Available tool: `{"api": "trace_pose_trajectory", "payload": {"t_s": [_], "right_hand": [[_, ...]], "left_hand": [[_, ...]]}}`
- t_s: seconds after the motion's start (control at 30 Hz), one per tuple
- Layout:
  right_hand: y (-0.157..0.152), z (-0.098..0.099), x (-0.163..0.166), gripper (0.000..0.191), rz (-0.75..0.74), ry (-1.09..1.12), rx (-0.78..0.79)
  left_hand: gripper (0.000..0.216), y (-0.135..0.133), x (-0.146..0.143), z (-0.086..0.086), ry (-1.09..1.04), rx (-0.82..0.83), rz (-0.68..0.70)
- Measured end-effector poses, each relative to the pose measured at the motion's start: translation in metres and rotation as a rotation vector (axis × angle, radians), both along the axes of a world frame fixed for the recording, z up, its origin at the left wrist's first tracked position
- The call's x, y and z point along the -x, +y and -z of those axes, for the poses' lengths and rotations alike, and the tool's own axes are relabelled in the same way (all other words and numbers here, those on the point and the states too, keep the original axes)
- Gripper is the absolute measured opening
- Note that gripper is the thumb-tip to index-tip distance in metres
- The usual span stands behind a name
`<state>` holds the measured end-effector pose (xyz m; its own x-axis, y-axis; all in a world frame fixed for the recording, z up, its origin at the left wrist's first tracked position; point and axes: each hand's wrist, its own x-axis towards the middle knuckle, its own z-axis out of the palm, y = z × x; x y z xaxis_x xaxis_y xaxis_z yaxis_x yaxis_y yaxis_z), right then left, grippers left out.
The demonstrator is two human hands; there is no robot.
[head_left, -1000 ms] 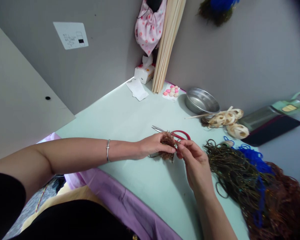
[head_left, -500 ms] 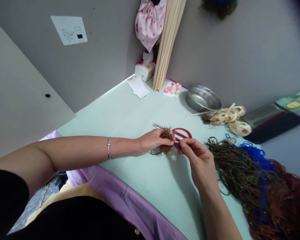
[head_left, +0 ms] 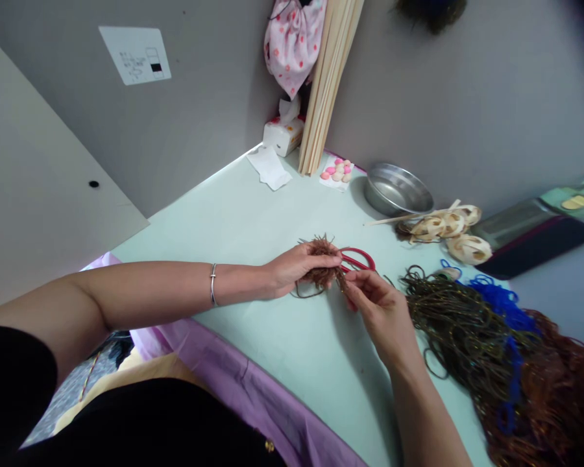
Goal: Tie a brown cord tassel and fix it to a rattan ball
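Position: your left hand [head_left: 294,269] sits at the centre of the frame, fingers pressed together and curled over the brown tuft [head_left: 321,259], gripping it from above. The tuft is at the table [head_left: 243,220] surface, just in front of the red scissors [head_left: 359,259]; whether it touches them cannot be told. Your right hand [head_left: 377,311] meets the tuft from the lower right, thumb and forefinger pinching a strand at its lower edge, remaining fingers loosely curled.

Clearance: bare table surface lies open to the upper left of your hands and in the lower centre, between your two forearms. To the right, the cord pile [head_left: 467,324] begins just beside your right hand. The metal bowl [head_left: 396,191] stands well apart, in the upper right. The near table edge, lower left, is covered by purple cloth [head_left: 253,389], under your left forearm.
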<state>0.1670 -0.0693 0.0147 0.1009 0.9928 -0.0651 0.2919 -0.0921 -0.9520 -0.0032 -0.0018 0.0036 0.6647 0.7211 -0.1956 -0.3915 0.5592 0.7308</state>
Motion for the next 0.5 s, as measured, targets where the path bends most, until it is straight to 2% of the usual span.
{"api": "trace_pose_trajectory", "payload": {"t_s": [0.1, 0.17, 0.23, 0.3, 0.4, 0.5], "right_hand": [[-0.0003, -0.0002, -0.0037, 0.030, 0.033, -0.120, -0.076], [-0.0015, -0.0023, -0.0037, 0.030, -0.025, -0.145, -0.103], [-0.0029, -0.0048, -0.0018, 0.029, -0.115, -0.107, -0.081], [-0.0039, -0.0062, 0.0007, 0.026, -0.143, -0.053, -0.062], [-0.0042, -0.0051, 0.0019, 0.021, -0.078, 0.009, -0.061], [-0.0036, -0.0025, 0.0002, 0.016, -0.004, 0.046, -0.058]], "left_hand": [[0.026, -0.0015, -0.0004, -0.0009, 0.014, -0.023, -0.007], [0.024, -0.0038, -0.0010, -0.0005, 0.036, -0.053, 0.025], [0.022, -0.0060, -0.0013, 0.0000, 0.061, -0.091, 0.047], [0.021, -0.0071, -0.0013, 0.0002, 0.073, -0.108, 0.059], [0.021, -0.0069, -0.0010, -0.0003, 0.073, -0.094, 0.104], [0.017, -0.0063, -0.0009, -0.0006, 0.071, -0.077, 0.076]]}}
